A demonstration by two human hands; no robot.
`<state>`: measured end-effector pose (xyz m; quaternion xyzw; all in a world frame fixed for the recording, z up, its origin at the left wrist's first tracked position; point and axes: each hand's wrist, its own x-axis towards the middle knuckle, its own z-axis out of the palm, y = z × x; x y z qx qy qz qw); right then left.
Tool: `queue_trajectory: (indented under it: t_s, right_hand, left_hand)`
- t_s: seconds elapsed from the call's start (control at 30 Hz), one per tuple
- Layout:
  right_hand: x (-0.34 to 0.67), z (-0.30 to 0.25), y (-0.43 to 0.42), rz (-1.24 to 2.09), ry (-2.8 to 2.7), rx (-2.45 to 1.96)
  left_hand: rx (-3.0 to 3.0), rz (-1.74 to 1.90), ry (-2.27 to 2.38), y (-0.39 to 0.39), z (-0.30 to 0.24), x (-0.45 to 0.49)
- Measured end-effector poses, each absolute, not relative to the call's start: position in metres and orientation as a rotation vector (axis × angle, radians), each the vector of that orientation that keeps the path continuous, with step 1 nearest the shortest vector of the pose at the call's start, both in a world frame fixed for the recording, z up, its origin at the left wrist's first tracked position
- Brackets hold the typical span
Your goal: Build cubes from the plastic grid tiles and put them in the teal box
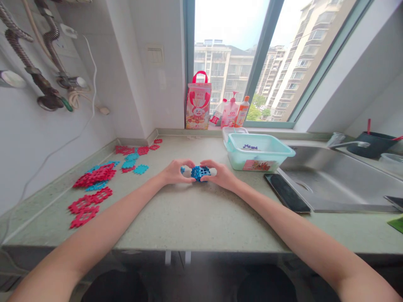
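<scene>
A small blue assembly of interlocking toy building pieces (199,173), with toothed edges and square window-like holes, sits between my two hands just at the countertop. My right hand (223,175) grips its right side between thumb and fingers. From the left, my left hand (176,172) curves round with thumb and finger closed on the assembly's left edge. A bit of blue (182,170) shows inside the left hand's curl, perhaps another piece. Whether the assembly rests on the counter, I cannot tell.
Red pieces (96,176) and blue pieces (140,169) lie in piles at left. Behind my right hand stands a turquoise tub (260,144) holding purple pieces. A black phone (286,193) lies beside the steel sink (343,184). A bag (198,107) and bottles (229,113) line the windowsill.
</scene>
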<state>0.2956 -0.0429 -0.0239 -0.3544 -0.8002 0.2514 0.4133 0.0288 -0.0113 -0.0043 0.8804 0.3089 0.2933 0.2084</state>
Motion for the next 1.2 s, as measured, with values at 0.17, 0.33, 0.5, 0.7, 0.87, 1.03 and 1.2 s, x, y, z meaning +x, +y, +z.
queue_trajectory:
  t_s: [0.17,0.33,0.5,0.7,0.87,1.03,1.2]
  right_hand:
    - [0.294,-0.021,-0.046,0.653,-2.01,-0.876]
    - [0.297,-0.022,-0.04,0.75,-1.803,-0.873]
    - [0.304,-0.024,-0.029,0.801,-1.574,-0.973]
    - [0.305,-0.023,-0.028,0.841,-1.537,-0.991]
    - [0.303,-0.024,-0.028,0.834,-1.528,-0.997]
    - [0.302,-0.024,-0.028,0.855,-1.529,-0.988]
    - [0.303,-0.026,-0.026,0.856,-1.534,-0.996]
  left_hand:
    - [2.52,0.99,0.869,-0.009,-0.003,0.028]
    - [2.516,1.183,0.95,-0.021,0.013,0.042]
    - [2.601,1.14,1.028,-0.03,0.019,0.06]
    - [2.596,0.951,0.992,-0.023,0.021,0.055]
    - [2.688,0.66,0.96,-0.002,0.04,0.008]
    - [2.645,0.247,1.237,0.019,0.036,-0.035]
    - [2.62,0.351,1.227,0.021,0.024,-0.029]
